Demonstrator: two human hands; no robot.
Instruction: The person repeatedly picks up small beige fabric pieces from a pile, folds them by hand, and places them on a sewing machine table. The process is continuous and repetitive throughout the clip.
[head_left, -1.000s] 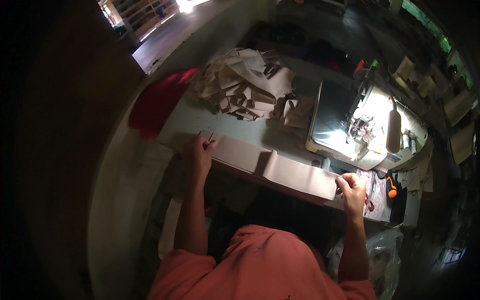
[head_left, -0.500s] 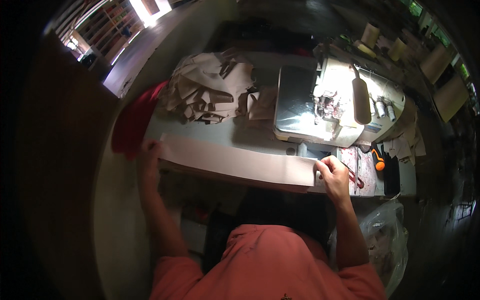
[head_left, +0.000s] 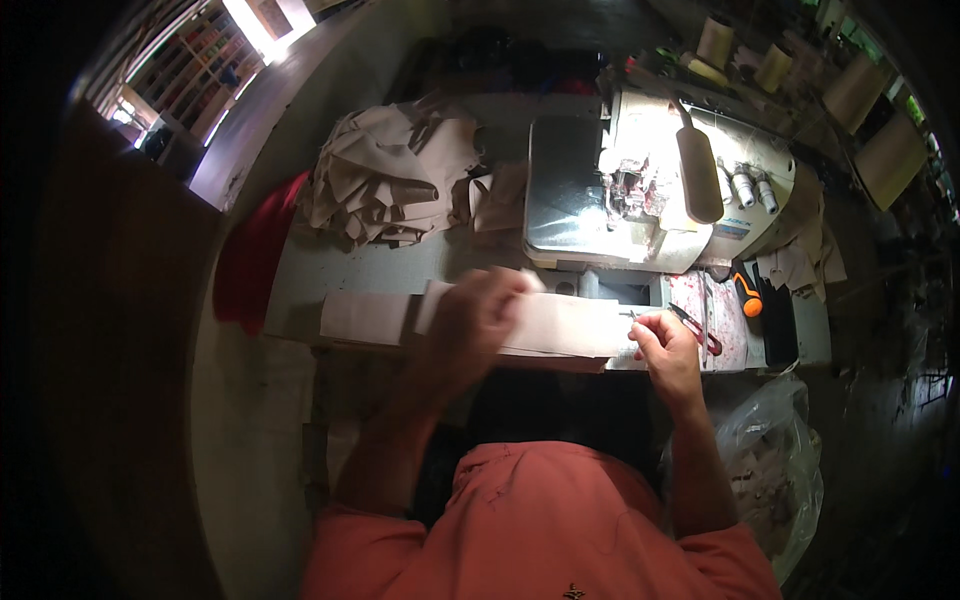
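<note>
A pale fabric strip [head_left: 570,325] lies lengthwise along the front edge of the table, its left part doubled over or overlapping. Another pale length [head_left: 365,316] extends from under it to the left. My left hand [head_left: 485,315], smeared by motion, is closed above the strip's middle, with a pale bit of cloth showing at its fingertips. At the strip's right end, my right hand [head_left: 668,350] has thumb and fingers pinched together. What sits between those fingertips is too small to make out.
Behind the strip stands a lit sewing machine [head_left: 740,235] with a dark plate. A heap of cloth pieces [head_left: 375,175] lies at back left, by a red cloth [head_left: 255,260]. An orange-handled tool [head_left: 748,295] rests at right. A clear plastic bag [head_left: 775,455] hangs below.
My left hand has swung rightward from the strip's left end to above its middle, bringing cloth with it. My right hand has stayed near the right end. The view has shifted slightly.
</note>
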